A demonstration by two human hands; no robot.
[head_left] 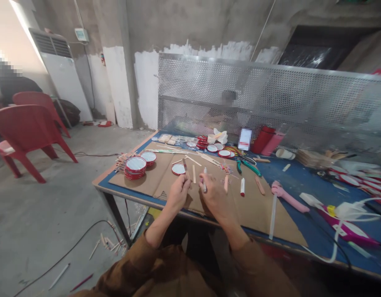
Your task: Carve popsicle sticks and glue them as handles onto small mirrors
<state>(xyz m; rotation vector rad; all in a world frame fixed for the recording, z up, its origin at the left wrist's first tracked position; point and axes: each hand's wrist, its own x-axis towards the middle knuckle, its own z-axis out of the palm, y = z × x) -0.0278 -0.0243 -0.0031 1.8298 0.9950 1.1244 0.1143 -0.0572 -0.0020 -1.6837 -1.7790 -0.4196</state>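
Observation:
My left hand (pixel 178 192) is closed around the lower end of a flat wooden stick (pixel 185 166), which points away from me and looks dark on its upper part. Between the fingers of my right hand (pixel 214 192) is a marker pen (pixel 204 186), held close to upright. On the brown cardboard (pixel 165 165) between and beyond my hands lie another pale stick (pixel 194 174) and a red-rimmed white disc (pixel 178 169). Right of my right hand are a short pinkish stick (pixel 226 184) and a white marker with a red end (pixel 242 187).
Stacked red-rimmed discs (pixel 135 168) stand at left. Teal-handled pliers (pixel 251 167), a phone (pixel 245 139) and red bottle (pixel 263 140) sit farther back. A pink-wrapped tool (pixel 290 198) with a translucent stick and white cables (pixel 339 243) lie right. A perforated metal panel (pixel 196 82) borders the table.

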